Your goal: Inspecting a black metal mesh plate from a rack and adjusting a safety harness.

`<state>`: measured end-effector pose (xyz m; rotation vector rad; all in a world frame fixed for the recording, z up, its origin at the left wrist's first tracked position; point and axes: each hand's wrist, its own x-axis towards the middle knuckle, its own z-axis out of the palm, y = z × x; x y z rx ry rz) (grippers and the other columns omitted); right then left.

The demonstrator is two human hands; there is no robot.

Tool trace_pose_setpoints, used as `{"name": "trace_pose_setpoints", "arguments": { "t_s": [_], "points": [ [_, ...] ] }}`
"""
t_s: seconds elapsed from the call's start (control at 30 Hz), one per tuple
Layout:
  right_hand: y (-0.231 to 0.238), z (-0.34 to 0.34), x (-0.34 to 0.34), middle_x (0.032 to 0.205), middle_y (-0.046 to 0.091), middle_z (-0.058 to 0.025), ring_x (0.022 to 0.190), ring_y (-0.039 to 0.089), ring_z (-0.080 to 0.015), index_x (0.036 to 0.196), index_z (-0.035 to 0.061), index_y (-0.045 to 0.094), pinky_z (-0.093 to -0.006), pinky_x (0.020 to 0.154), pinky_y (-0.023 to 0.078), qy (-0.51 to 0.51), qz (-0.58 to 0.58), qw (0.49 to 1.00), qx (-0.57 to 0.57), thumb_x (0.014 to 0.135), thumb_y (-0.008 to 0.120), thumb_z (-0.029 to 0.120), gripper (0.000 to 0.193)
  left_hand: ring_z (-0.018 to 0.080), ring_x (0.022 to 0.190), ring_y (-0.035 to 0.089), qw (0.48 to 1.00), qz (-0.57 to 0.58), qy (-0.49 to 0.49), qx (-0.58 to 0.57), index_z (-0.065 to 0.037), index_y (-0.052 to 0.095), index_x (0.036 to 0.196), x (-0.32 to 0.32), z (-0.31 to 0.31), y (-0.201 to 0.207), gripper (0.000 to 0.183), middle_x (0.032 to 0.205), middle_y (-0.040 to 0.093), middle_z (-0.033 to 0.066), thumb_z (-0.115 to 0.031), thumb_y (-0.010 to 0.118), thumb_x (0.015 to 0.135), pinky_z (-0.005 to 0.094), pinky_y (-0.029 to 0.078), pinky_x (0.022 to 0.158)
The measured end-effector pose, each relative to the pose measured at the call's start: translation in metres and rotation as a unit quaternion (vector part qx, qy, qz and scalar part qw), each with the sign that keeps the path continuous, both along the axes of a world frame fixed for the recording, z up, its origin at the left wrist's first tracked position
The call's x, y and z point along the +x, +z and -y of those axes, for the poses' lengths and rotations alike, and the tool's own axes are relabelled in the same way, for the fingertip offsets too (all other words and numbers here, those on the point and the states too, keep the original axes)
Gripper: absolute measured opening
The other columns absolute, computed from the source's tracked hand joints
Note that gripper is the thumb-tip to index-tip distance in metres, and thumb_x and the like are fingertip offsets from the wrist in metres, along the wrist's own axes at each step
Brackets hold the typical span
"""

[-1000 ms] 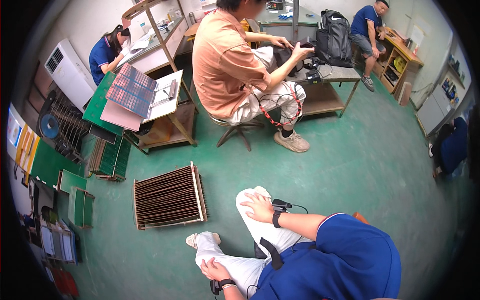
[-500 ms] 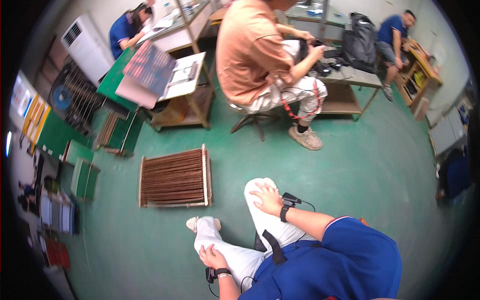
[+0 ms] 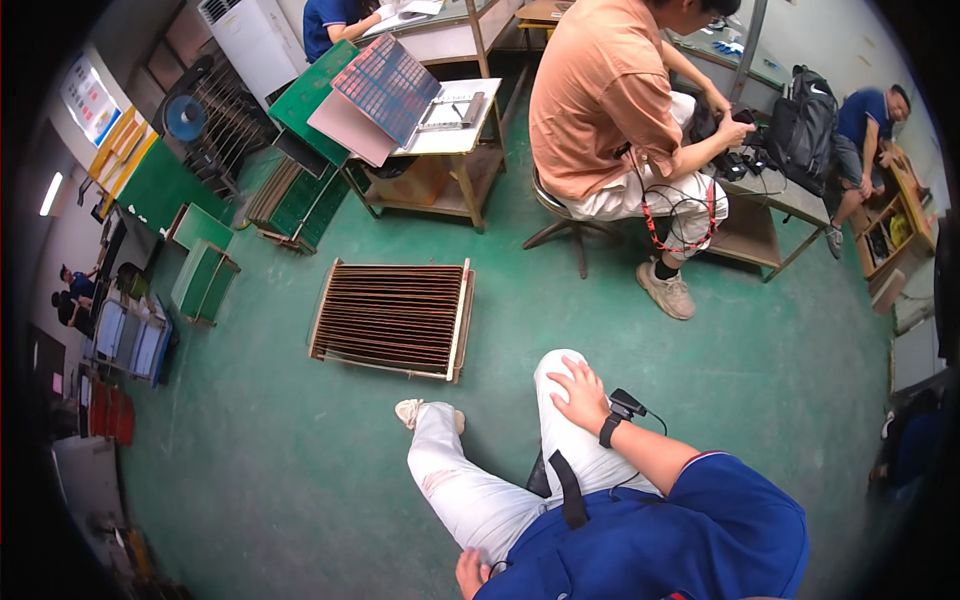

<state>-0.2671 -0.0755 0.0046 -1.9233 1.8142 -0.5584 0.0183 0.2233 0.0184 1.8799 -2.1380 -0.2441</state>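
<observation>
My right hand [image 3: 580, 396] lies open on my right knee, its fingers spread over the white trouser leg [image 3: 560, 440]. A black wrist strap [image 3: 609, 430] with a small black device [image 3: 627, 404] and a cable sits at that wrist. Beside my left hip, at the lower edge, my left hand [image 3: 472, 573] shows only in part, its fingers loosely apart with nothing seen in them; the rest is hidden by my blue shirt [image 3: 650, 540]. A slatted rack [image 3: 467, 310] filled with thin brown upright boards stands on the floor ahead of my feet.
A seated person in an orange shirt [image 3: 605, 110] handles a black device at a bench bearing a black backpack [image 3: 803, 125]. Copper-patterned panels [image 3: 388, 88] lean on a table [image 3: 485, 95]. More racks [image 3: 205, 280] and a fan [image 3: 185, 118] stand left. Another person [image 3: 865, 125] sits far right.
My left hand has left my left thigh and drawn back toward my hip. My right hand stays on the knee. The whole view has shifted, with the room appearing farther right.
</observation>
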Motion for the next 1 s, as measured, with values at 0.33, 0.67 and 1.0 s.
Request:
{"name": "trace_pose_setpoints", "arguments": {
  "t_s": [0.33,0.67,1.0],
  "points": [
    [-0.001,0.002,-0.006,0.124,0.031,-0.0096,0.113,0.028,-0.0342,0.106,0.0216,0.049,-0.0443,0.09,0.027,0.03,-0.059,0.998,-0.02,0.07,0.056,0.028,0.037,0.0273,0.093,0.049,0.902,-0.347,-0.058,0.251,-0.002,0.053,0.094,-0.042,0.078,0.126,0.022,0.101,0.05,0.0128,-0.011,0.053,0.074,0.0327,0.038,0.082],
    [0.001,0.05,0.003,0.113,0.045,-0.0089,0.105,0.039,-0.0277,0.1,0.0156,0.055,-0.0399,0.089,0.029,0.083,-0.043,0.994,0.063,0.073,0.053,0.02,0.028,0.027,0.075,0.053,0.964,-0.133,-0.055,0.221,-0.005,0.057,0.078,-0.007,0.144,0.106,0.011,0.079,0.056,0.0087,-0.013,0.052,0.072,0.0345,0.042,0.065],
    [-0.01,0.065,0.024,0.1,0.052,-0.0015,0.104,0.04,-0.0229,0.084,0.0163,0.059,-0.0425,0.085,0.03,0.129,-0.158,0.977,-0.066,0.067,0.054,0.02,0.017,0.0194,0.072,0.057,0.901,-0.409,0.13,0.06,-0.003,0.058,0.085,-0.034,0.355,-0.019,0.015,0.079,0.059,0.011,-0.011,0.047,0.078,0.0272,0.044,0.065]
  ]
}}
